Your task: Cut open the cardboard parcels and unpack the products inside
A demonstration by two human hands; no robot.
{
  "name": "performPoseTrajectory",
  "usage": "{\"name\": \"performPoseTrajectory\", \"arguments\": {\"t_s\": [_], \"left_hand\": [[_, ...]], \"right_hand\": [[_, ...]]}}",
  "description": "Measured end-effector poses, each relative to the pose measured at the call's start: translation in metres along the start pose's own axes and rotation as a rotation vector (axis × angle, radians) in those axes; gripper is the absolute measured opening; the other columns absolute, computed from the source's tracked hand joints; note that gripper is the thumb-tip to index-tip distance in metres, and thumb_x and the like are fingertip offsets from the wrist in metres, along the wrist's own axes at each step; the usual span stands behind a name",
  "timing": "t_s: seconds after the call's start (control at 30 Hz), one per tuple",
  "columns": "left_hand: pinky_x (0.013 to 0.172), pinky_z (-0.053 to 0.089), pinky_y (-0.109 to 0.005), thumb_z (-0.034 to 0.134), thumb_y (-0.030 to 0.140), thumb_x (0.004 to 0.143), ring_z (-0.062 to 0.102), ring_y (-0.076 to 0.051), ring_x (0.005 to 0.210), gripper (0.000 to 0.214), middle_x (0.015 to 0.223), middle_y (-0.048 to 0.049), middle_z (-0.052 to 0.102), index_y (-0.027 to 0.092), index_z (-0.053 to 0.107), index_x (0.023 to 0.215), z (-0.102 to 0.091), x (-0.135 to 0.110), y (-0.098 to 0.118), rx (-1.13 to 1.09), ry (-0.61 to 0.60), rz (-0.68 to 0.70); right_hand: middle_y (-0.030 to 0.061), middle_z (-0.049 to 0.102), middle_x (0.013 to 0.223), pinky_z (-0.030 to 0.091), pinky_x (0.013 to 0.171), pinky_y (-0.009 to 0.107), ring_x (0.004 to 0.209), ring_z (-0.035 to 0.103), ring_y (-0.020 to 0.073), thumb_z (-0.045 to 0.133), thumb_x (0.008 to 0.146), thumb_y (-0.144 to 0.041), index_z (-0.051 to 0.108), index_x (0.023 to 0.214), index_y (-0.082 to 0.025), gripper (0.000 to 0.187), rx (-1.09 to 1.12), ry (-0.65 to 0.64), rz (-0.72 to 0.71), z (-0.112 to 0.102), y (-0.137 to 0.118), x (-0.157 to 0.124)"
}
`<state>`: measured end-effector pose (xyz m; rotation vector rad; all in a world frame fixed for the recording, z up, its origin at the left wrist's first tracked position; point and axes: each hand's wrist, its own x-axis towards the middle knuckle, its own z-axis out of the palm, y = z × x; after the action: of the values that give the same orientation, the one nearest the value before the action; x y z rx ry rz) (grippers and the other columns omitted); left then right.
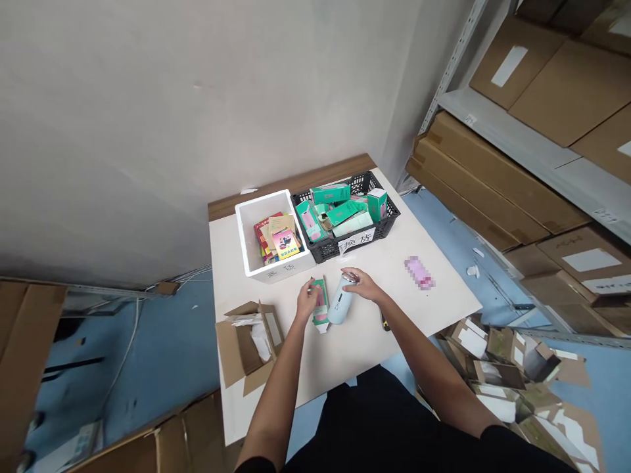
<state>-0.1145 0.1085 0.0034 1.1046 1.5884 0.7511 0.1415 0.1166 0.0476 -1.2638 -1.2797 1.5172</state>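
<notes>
On the white-topped table, my right hand point(363, 285) is closed around the metallic cap end of a pale blue thermos bottle point(341, 303), which leans with its base toward me. Dark lettering shows on its side. Just left of it, my left hand point(306, 301) grips the edge of a slim green-and-pink carton point(321, 303). An end flap of that carton sticks out at its near end. The bottle and the carton lie close together; the fingertips of my left hand are partly hidden.
Behind my hands stand a white foam box point(241, 226) of booklets and a black plastic crate point(323, 251) of green cartons. An opened cardboard box point(231, 351) sits at left. A blurred pink item point(419, 272) lies at right. Shelves of boxes and a discarded-carton pile flank the right side.
</notes>
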Motion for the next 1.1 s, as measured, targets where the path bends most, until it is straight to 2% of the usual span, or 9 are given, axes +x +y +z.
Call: {"name": "performPoseTrajectory", "arguments": {"t_s": [0.07, 0.23, 0.33, 0.4, 0.57, 0.73, 0.9, 1.0, 1.1], "left_hand": [[0.102, 0.055, -0.039, 0.073, 0.038, 0.088, 0.069, -0.024, 0.112, 0.053, 0.140, -0.0136, 0.062, 0.021, 0.064, 0.138, -0.005, 0.028, -0.008, 0.301, 0.002, 0.018], [0.104, 0.055, -0.043, 0.080, 0.024, 0.075, 0.065, -0.034, 0.130, 0.074, 0.171, -0.0158, 0.034, 0.027, 0.056, 0.145, -0.015, 0.083, -0.022, 0.897, -0.271, -0.072], [0.101, 0.056, -0.047, 0.084, 0.026, 0.072, 0.059, -0.039, 0.138, 0.079, 0.177, -0.0149, 0.022, 0.029, 0.055, 0.145, -0.014, 0.095, -0.030, 1.033, -0.347, -0.103], [0.102, 0.056, -0.048, 0.086, 0.030, 0.072, 0.052, -0.041, 0.144, 0.071, 0.177, -0.0138, 0.021, 0.027, 0.060, 0.138, -0.012, 0.092, -0.033, 1.042, -0.327, -0.052], [0.117, 0.046, -0.051, 0.091, 0.029, 0.069, 0.037, -0.040, 0.155, 0.055, 0.170, -0.0138, 0.040, 0.023, 0.067, 0.118, -0.009, 0.052, -0.039, 0.931, -0.217, 0.306], [0.121, 0.044, -0.055, 0.085, 0.018, 0.074, 0.045, -0.037, 0.151, 0.046, 0.155, -0.0130, 0.056, 0.024, 0.069, 0.117, 0.001, -0.006, -0.054, 0.757, -0.106, 0.565], [0.119, 0.048, -0.055, 0.075, 0.013, 0.081, 0.046, -0.034, 0.150, 0.030, 0.150, -0.0109, 0.058, 0.025, 0.073, 0.109, 0.013, -0.052, -0.074, 0.628, 0.048, 0.693], [0.116, 0.051, -0.051, 0.069, 0.014, 0.087, 0.048, -0.032, 0.148, 0.022, 0.144, -0.0106, 0.062, 0.026, 0.076, 0.104, 0.018, -0.073, -0.084, 0.569, 0.123, 0.712], [0.113, 0.053, -0.048, 0.065, 0.020, 0.093, 0.053, -0.031, 0.144, 0.017, 0.140, -0.0106, 0.064, 0.026, 0.079, 0.102, 0.020, -0.092, -0.092, 0.516, 0.161, 0.686]], "right_hand": [[0.0031, 0.064, 0.115, 0.052, 0.097, 0.038, 0.103, 0.063, 0.0223, 0.089, 0.065, -0.033, 0.074, 0.124, -0.028, 0.061, -0.073, 0.079, 0.026, -0.011, 0.013, 0.004], [0.0016, 0.065, 0.111, 0.053, 0.093, 0.038, 0.095, 0.063, 0.0208, 0.088, 0.063, -0.032, 0.074, 0.120, -0.028, 0.059, -0.134, 0.175, 0.091, -0.032, 0.039, 0.007], [0.0019, 0.067, 0.116, 0.054, 0.091, 0.037, 0.093, 0.064, 0.0199, 0.090, 0.059, -0.031, 0.069, 0.128, -0.028, 0.072, -0.148, 0.188, 0.140, -0.043, 0.053, 0.009], [0.0011, 0.068, 0.114, 0.054, 0.090, 0.038, 0.090, 0.065, 0.0195, 0.091, 0.055, -0.030, 0.069, 0.125, -0.028, 0.074, -0.193, 0.206, 0.168, -0.047, 0.061, 0.010], [0.0017, 0.068, 0.108, 0.055, 0.086, 0.037, 0.088, 0.063, 0.0200, 0.089, 0.055, -0.041, 0.068, 0.114, -0.024, 0.065, -0.174, 0.415, 0.126, -0.044, 0.060, 0.006], [0.0025, 0.066, 0.103, 0.055, 0.082, 0.034, 0.088, 0.060, 0.0193, 0.090, 0.063, -0.049, 0.062, 0.122, -0.023, 0.071, 0.057, 0.597, -0.003, -0.025, 0.015, 0.004], [0.0033, 0.065, 0.101, 0.054, 0.077, 0.032, 0.087, 0.060, 0.0191, 0.090, 0.064, -0.050, 0.060, 0.120, -0.024, 0.068, 0.099, 0.516, -0.123, 0.022, -0.025, 0.005], [-0.0006, 0.063, 0.090, 0.053, 0.072, 0.031, 0.078, 0.058, 0.0177, 0.090, 0.062, -0.049, 0.060, 0.113, -0.024, 0.064, 0.021, 0.451, -0.145, 0.051, -0.029, -0.006], [-0.0012, 0.064, 0.089, 0.054, 0.072, 0.032, 0.077, 0.059, 0.0182, 0.090, 0.059, -0.048, 0.060, 0.112, -0.024, 0.065, -0.074, 0.455, -0.122, 0.066, -0.025, -0.030]]}}
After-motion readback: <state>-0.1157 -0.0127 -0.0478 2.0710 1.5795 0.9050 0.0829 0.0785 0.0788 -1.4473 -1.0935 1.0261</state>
